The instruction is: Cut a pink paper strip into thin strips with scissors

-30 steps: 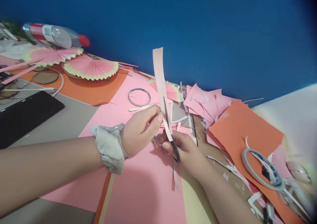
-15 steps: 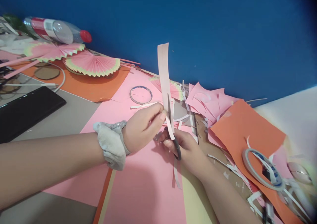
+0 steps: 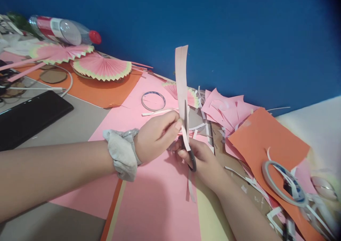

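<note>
Upright in front of me stands a pale pink paper strip (image 3: pixel 181 74), pinched between the thumb and fingers of my left hand (image 3: pixel 160 136). My right hand (image 3: pixel 201 159) is closed around a pair of scissors (image 3: pixel 192 161) with black handles. The blades point upward along the strip, which is split lengthwise at its lower part. A narrow cut piece hangs down beside the handles. Beneath both hands lies a large pink paper sheet (image 3: pixel 149 205). Part of my right fingers is hidden behind the scissors and the paper.
Pleated pink paper fans (image 3: pixel 102 67) and a lying bottle (image 3: pixel 64 30) are at the back left, near a black phone (image 3: pixel 34 118). A tape ring (image 3: pixel 153 101) sits behind my left hand. Orange paper (image 3: pixel 271 138), a tape roll (image 3: pixel 266 177) and scraps fill the right.
The scene sits slightly further right in view. Both hands keep their grips on the strip and the scissors, and the blades look nearly the same against the paper.
</note>
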Demonstrator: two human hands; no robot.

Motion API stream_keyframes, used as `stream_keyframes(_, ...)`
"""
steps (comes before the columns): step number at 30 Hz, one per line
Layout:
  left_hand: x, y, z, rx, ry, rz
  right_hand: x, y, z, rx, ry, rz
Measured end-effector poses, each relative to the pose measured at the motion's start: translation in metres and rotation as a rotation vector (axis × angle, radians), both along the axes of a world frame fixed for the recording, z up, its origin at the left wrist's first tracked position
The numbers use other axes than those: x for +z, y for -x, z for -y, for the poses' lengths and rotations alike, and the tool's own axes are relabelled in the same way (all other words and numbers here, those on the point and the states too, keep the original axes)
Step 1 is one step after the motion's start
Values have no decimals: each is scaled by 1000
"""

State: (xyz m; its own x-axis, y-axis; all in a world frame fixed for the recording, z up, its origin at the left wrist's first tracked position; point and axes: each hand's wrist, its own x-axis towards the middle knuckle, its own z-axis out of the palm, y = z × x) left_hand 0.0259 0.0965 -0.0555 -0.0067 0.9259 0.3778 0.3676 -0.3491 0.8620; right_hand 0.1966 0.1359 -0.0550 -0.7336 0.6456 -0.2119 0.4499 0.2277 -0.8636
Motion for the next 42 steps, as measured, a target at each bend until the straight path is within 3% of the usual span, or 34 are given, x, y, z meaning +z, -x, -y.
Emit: stream_keyframes(42,2,-2,2,-30,52,18,3,2,1,-7,-13,23)
